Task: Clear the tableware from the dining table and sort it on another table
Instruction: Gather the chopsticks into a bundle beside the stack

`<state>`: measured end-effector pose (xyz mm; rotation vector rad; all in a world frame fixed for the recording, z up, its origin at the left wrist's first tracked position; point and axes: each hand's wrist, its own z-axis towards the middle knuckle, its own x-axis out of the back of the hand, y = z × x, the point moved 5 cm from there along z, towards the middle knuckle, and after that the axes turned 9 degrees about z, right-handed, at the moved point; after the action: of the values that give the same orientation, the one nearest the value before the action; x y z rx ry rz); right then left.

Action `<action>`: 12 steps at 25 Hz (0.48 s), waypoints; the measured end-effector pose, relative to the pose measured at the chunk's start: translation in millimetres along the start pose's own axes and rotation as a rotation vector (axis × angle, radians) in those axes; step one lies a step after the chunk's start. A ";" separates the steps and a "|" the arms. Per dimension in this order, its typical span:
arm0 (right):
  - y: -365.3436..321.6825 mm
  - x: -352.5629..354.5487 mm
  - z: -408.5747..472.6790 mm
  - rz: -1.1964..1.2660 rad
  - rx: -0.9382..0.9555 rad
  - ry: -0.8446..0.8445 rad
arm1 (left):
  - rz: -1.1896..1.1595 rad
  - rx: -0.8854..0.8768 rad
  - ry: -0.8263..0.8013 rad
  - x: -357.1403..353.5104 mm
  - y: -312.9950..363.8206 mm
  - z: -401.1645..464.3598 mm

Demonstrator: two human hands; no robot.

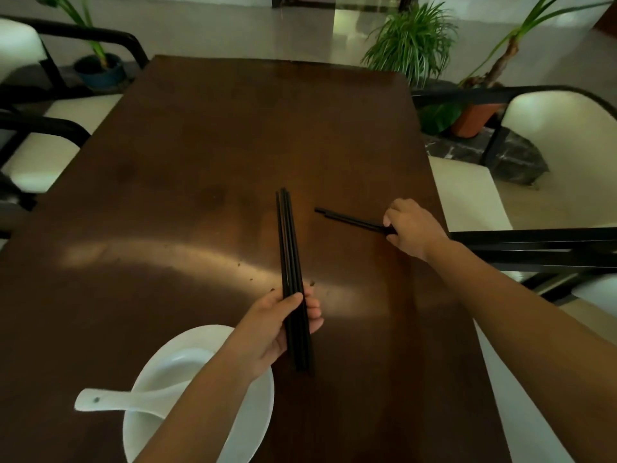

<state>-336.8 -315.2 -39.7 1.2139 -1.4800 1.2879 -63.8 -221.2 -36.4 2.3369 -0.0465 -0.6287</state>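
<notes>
Left hand (pixel 278 324) grips chopstick bundle (pixel 289 259); right hand (pixel 412 228) pinches chopstick pair (pixel 350 220) on table (pixel 200 162); bowl (pixel 253 406) with spoon (pixel 133 396) near left.

No text, label, brand or number can be read anywhere (a dark speck is seen on the spoon (pixel 133 394), illegible).

Table (pixel 200 162) — one, dark brown wood. Hands: two, left hand (pixel 277 325) and right hand (pixel 414 228). White bowl (pixel 253 412) — one. White spoon (pixel 133 397), one, in the bowl. Black chopsticks in two lots: a bundle (pixel 289 262) of several sticks, exact number cannot be made out; a second lot (pixel 350 220), two tips showing. White-seated chairs around the table: four in part view. Potted plants on the floor: four
</notes>
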 end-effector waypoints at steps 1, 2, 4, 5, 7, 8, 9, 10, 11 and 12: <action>1.5 0.2 -1.0 0.065 -0.022 -0.018 | -0.001 0.003 0.004 -0.3 0.0 -0.2; 2.4 -0.2 -1.9 0.122 -0.055 -0.048 | 0.001 0.007 0.010 -1.2 0.0 -0.6; 0.0 -3.2 -3.4 0.135 -0.073 -0.102 | 0.004 0.012 0.024 -3.2 0.6 -1.2; -3.4 -4.6 -5.3 0.100 -0.049 -0.121 | 0.003 0.009 0.028 -4.4 1.3 -1.8; -12.5 -7.1 -11.9 0.015 0.015 -0.131 | 0.007 -0.004 0.032 -6.2 3.9 -5.3; -16.7 -7.6 -16.7 -0.036 0.050 -0.125 | 0.011 -0.007 0.036 -6.7 5.7 -7.7; -20.0 -8.4 -22.3 -0.093 0.089 -0.122 | 0.018 -0.007 0.043 -6.6 7.4 -10.0; -22.6 -9.0 -28.7 -0.145 0.130 -0.126 | 0.026 -0.005 0.053 -5.8 8.9 -12.0; -24.0 -10.1 -36.1 -0.178 0.165 -0.138 | 0.031 -0.003 0.062 -4.7 10.4 -13.7; -25.4 -10.1 -43.9 -0.190 0.192 -0.153 | 0.033 0.000 0.068 -3.2 11.7 -15.3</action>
<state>-310.5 -270.6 -37.5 1.5701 -1.3316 1.2522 -58.1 -219.7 -17.8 2.3507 -0.0535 -0.5327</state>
